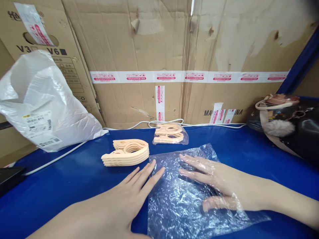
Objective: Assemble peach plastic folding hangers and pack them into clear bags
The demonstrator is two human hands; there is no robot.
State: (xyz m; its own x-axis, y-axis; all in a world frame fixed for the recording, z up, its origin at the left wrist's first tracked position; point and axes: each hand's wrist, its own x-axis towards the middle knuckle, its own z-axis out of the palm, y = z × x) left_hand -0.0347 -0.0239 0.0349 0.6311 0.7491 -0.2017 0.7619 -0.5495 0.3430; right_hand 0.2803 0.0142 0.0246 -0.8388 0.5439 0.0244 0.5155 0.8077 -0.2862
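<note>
A clear, crinkled plastic bag (179, 199) lies flat on the blue tabletop. My left hand (134, 192) rests with its fingers stretched out, the fingertips at the bag's left edge. My right hand (219, 179) is spread, and its fingers show through the film; whether they are inside the bag or under it I cannot tell. Just beyond my left fingertips sits a neat stack of several beige plastic folding hangers (139, 159). Farther back lies a clear packet of beige folding hangers (169, 134).
A white plastic mailer bag (50, 103) with labels stands at the back left. A white cable (59, 157) runs along the back, near a dark device (11, 177). Large cardboard (137, 103) walls the rear. A black bag (306, 132) with a pompom sits at right.
</note>
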